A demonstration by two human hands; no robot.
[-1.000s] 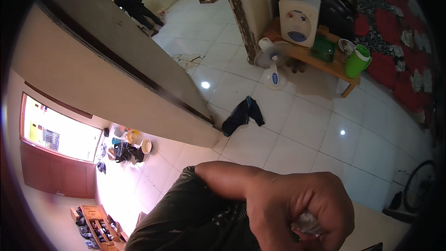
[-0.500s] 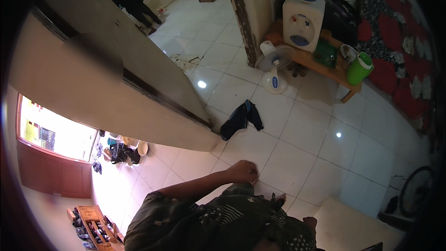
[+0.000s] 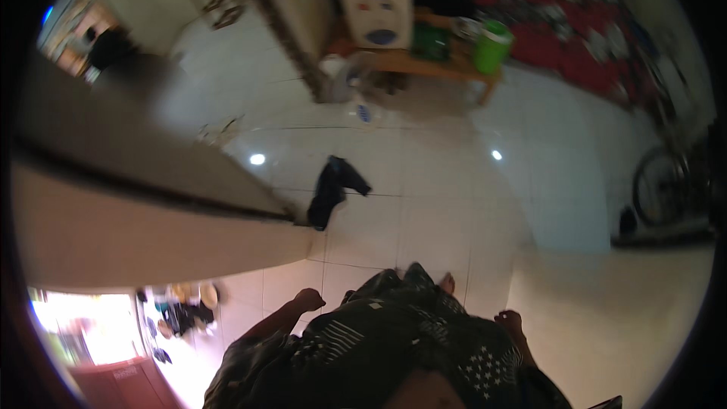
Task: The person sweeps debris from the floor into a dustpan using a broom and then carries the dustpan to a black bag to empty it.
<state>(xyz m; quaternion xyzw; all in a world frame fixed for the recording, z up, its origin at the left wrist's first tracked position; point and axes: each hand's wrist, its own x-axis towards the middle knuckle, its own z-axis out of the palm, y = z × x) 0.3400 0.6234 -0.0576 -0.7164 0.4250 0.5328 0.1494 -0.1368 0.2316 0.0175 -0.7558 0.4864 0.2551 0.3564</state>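
Observation:
My left hand (image 3: 309, 301) hangs low beside my patterned dark shirt (image 3: 356, 337), its fingers curled in with nothing visible in them. On my other side, my right hand (image 3: 510, 322) is also curled, and no object shows in it. A bare foot (image 3: 447, 283) shows past the hem of my clothes. On the white tiles ahead of my left hand lies a crumpled dark garment (image 3: 330, 193), near the end of the wall. Neither hand touches it.
A wooden bench (image 3: 447, 67) holds a white water dispenser (image 3: 376, 11) and a green jug (image 3: 493, 47). A fan (image 3: 362, 112) stands before it. Walls (image 3: 144, 227) rise left and right (image 3: 606, 295). A wheel (image 3: 657, 185) is at right; another person (image 3: 112, 49) is far left.
My view has swung to the right, so the room has slid left. My left hand has dropped back from in front of me to my side. My right hand shows more fully.

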